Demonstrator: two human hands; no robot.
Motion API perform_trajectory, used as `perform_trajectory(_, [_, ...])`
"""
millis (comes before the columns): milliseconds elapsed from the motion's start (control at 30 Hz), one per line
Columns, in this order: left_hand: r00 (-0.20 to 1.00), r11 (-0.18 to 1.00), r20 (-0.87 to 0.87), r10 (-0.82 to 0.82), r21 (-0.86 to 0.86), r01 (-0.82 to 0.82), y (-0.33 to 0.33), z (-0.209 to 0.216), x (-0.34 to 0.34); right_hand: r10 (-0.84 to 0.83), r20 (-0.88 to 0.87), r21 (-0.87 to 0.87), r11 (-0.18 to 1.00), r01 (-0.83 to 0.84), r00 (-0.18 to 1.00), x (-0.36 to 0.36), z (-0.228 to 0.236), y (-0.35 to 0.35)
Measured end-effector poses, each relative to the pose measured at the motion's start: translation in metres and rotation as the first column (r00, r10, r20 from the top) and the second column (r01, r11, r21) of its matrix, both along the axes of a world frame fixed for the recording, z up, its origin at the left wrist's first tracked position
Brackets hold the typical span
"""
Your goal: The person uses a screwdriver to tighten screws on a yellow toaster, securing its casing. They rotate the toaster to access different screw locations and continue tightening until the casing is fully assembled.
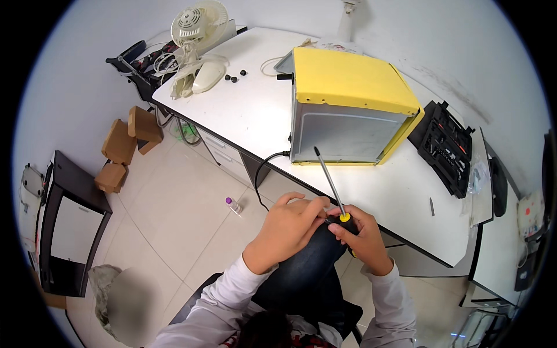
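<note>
Screwdriver (330, 179) sits clamped in the right hand (364, 239); I cannot tell left hand's (293, 224) grip.

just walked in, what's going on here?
Someone is seated at a desk, right hand gripping a screwdriver over their lap, its shaft pointing up. The left hand has its fingers close to the handle; whether they hold anything is hard to tell. The yellow box sits on the desk, a grey panel facing the person, its cord hanging over the edge. A tool case lies open to the right.
</note>
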State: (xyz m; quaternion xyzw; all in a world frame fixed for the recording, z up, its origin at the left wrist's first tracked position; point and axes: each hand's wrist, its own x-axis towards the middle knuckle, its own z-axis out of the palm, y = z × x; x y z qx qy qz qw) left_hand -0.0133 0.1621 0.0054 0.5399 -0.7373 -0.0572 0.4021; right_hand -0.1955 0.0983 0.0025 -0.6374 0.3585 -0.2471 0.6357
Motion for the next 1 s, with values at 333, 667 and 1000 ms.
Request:
perform_trajectory(333, [0.909,0.922,-0.203,-0.363,0.060,0.382,-0.002,0.011,0.027,0.127,0.074,-0.107,0.987,-0.119,0.989,-0.002,0.006,0.007])
perform_trajectory(667, [0.856,0.960,-0.470,-0.216,0.058,0.274,0.010,-0.003,0.020,0.015,0.190,-0.051,0.999,-0.005,0.982,0.008,0.004,0.022])
perform_trajectory(1000, [0.722,0.998,-0.691,0.037,0.059,0.005,0.018,-0.013,0.013,-0.194,0.492,-0.246,0.904,0.349,0.849,0.035,0.007,0.024])
